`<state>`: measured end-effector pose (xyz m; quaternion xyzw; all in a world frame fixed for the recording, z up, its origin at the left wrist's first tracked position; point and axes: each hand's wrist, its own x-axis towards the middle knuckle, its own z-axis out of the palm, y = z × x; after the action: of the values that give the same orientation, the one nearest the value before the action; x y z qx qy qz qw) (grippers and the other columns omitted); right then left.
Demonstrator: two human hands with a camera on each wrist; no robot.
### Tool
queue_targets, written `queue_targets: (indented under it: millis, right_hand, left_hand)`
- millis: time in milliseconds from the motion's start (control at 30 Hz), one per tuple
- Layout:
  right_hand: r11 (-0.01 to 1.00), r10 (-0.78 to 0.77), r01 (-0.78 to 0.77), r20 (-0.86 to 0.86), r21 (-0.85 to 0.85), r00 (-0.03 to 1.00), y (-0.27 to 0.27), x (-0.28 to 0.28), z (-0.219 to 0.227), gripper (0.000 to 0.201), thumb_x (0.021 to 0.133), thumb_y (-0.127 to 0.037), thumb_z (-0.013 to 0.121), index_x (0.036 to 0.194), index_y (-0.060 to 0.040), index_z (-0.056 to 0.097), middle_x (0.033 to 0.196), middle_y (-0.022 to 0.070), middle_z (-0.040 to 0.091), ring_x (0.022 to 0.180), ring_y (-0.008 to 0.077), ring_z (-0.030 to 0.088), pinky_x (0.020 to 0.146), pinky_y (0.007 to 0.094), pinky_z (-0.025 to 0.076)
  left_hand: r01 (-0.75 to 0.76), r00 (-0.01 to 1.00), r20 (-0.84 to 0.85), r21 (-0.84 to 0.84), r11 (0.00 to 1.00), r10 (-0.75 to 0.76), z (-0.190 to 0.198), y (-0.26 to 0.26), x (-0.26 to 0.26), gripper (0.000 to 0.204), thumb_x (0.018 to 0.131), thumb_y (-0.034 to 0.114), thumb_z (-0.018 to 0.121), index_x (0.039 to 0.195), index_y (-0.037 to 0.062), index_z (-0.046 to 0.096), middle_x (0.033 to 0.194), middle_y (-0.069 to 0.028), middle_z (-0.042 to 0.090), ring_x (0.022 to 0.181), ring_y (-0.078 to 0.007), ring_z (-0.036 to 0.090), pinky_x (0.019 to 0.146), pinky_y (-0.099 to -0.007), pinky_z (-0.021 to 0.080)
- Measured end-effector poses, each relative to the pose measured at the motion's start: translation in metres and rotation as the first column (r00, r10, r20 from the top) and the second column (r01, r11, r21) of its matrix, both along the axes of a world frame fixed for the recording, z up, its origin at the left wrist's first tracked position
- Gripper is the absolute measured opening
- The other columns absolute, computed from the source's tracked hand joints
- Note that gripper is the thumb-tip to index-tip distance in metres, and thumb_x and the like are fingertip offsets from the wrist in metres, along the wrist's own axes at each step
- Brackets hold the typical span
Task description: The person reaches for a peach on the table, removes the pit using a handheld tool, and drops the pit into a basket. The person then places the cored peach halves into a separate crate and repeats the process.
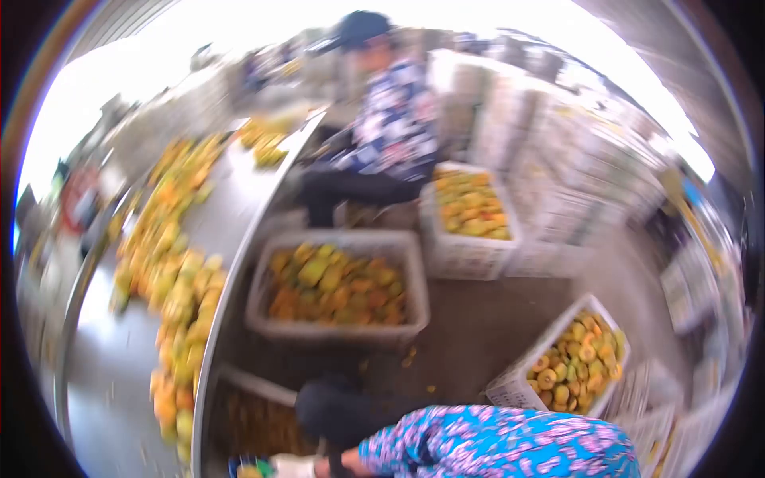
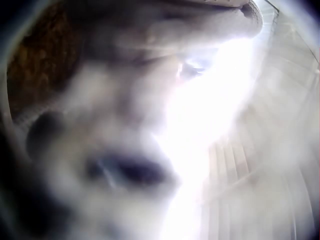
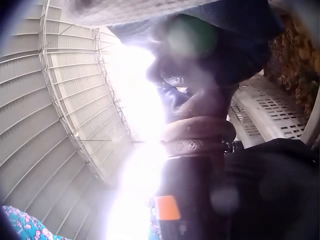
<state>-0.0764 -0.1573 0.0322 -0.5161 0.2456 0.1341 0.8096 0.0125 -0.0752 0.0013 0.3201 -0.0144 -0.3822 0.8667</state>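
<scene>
In my head view, a gloved hand [image 1: 293, 466] shows at the bottom edge, just right of the counter [image 1: 239, 195] where cut fruit [image 1: 185, 307] lies heaped; I can't tell whether either hand's fingers are apart or together.

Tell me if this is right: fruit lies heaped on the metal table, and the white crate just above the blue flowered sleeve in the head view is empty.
The white crate is not empty: the head view shows it filled with fruit. Fruit does lie heaped on the metal table.
</scene>
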Motion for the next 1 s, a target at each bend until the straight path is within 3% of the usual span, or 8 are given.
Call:
queue_targets:
  millis: [167, 233, 300, 333, 400, 500, 900, 1000]
  right_hand:
    - [0.989, 0.128, -0.134, 0.084, 0.069, 0.988, 0.003, 0.008, -0.03, 0.029, 0.085, -0.034, 0.068, 0.095, -0.0071, 0.061, 0.071, 0.0054, 0.062, 0.052, 0.0124, 0.058, 0.043, 0.0255, 0.047]
    - [0.993, 0.097, -0.102, 0.087, 0.059, 0.992, -0.006, 0.007, -0.021, 0.025, 0.089, -0.03, 0.064, 0.093, -0.0067, 0.057, 0.066, 0.003, 0.058, 0.045, 0.0101, 0.054, 0.04, 0.024, 0.044]
    - [0.957, 0.162, -0.137, 0.082, -0.255, 0.983, -0.008, 0.001, -0.022, 0.023, 0.087, -0.023, 0.066, 0.092, -0.0031, 0.055, 0.066, 0.0034, 0.06, 0.05, 0.0106, 0.057, 0.044, 0.0267, 0.045]
    - [0.863, 0.255, -0.176, 0.107, -0.474, 0.961, -0.009, -0.001, -0.02, 0.023, 0.085, -0.021, 0.066, 0.09, -0.0029, 0.053, 0.067, 0.0092, 0.062, 0.053, 0.0193, 0.062, 0.049, 0.0321, 0.048]
    - [0.548, 0.464, -0.107, 0.195, -0.83, 0.864, -0.007, -0.003, -0.013, 0.025, 0.085, -0.024, 0.064, 0.087, -0.0024, 0.051, 0.069, 0.0171, 0.063, 0.061, 0.031, 0.064, 0.055, 0.0386, 0.049]
    - [0.337, 0.575, -0.081, 0.137, -0.938, 0.807, 0.004, 0.003, -0.006, 0.027, 0.086, -0.026, 0.061, 0.087, -0.0022, 0.049, 0.073, 0.0219, 0.062, 0.069, 0.0384, 0.062, 0.06, 0.0435, 0.049]
    - [0.234, 0.654, -0.205, -0.002, -0.95, 0.757, 0.012, 0.018, -0.023, 0.026, 0.084, -0.024, 0.063, 0.088, -0.0021, 0.049, 0.07, 0.0173, 0.062, 0.069, 0.0349, 0.063, 0.059, 0.0428, 0.048]
    - [0.336, 0.697, -0.461, -0.112, -0.821, 0.708, 0.015, 0.023, -0.011, 0.025, 0.085, -0.025, 0.063, 0.087, -0.0023, 0.052, 0.069, 0.0146, 0.062, 0.065, 0.029, 0.064, 0.059, 0.0385, 0.049]
  left_hand:
    - [-0.398, 0.916, 0.072, 0.022, 0.917, 0.396, -0.009, 0.051, -0.02, 0.054, 0.097, 0.045, 0.032, 0.123, 0.0017, 0.053, 0.115, -0.0142, 0.06, 0.108, -0.0288, 0.055, 0.1, -0.044, 0.04]
    - [-0.384, 0.918, -0.195, -0.211, 0.899, 0.346, -0.014, 0.06, -0.014, 0.05, 0.097, 0.044, 0.037, 0.122, 0.0034, 0.054, 0.119, -0.0136, 0.06, 0.115, -0.0298, 0.053, 0.103, -0.0477, 0.038]
    - [-0.389, 0.918, -0.18, -0.23, 0.892, 0.353, -0.018, 0.064, -0.017, 0.049, 0.098, 0.044, 0.038, 0.122, 0.0047, 0.054, 0.12, -0.0136, 0.06, 0.118, -0.0296, 0.052, 0.104, -0.0496, 0.037]
    - [-0.391, 0.92, -0.084, -0.163, 0.906, 0.382, -0.02, 0.063, -0.018, 0.049, 0.098, 0.045, 0.038, 0.122, 0.0051, 0.055, 0.12, -0.0136, 0.06, 0.12, -0.0293, 0.051, 0.105, -0.0502, 0.037]
    - [-0.384, 0.919, -0.174, -0.202, 0.901, 0.353, -0.026, 0.062, -0.011, 0.052, 0.098, 0.048, 0.036, 0.121, 0.0055, 0.055, 0.119, -0.013, 0.06, 0.117, -0.0287, 0.053, 0.1, -0.049, 0.042]
    - [-0.388, 0.92, -0.094, -0.087, 0.918, 0.38, -0.018, 0.061, -0.013, 0.053, 0.097, 0.048, 0.038, 0.12, 0.0035, 0.055, 0.116, -0.0134, 0.061, 0.112, -0.0284, 0.055, 0.094, -0.047, 0.046]
    - [-0.472, 0.881, 0.052, 0.156, 0.868, 0.47, -0.015, 0.063, -0.015, 0.052, 0.097, 0.049, 0.04, 0.11, 0.0022, 0.059, 0.097, -0.0128, 0.065, 0.089, -0.0224, 0.064, 0.078, -0.0357, 0.054]
    - [-0.495, 0.869, 0.105, 0.201, 0.845, 0.484, -0.02, 0.066, -0.013, 0.046, 0.096, 0.045, 0.046, 0.104, 0.0017, 0.061, 0.09, -0.0116, 0.065, 0.083, -0.0213, 0.064, 0.072, -0.0341, 0.055]
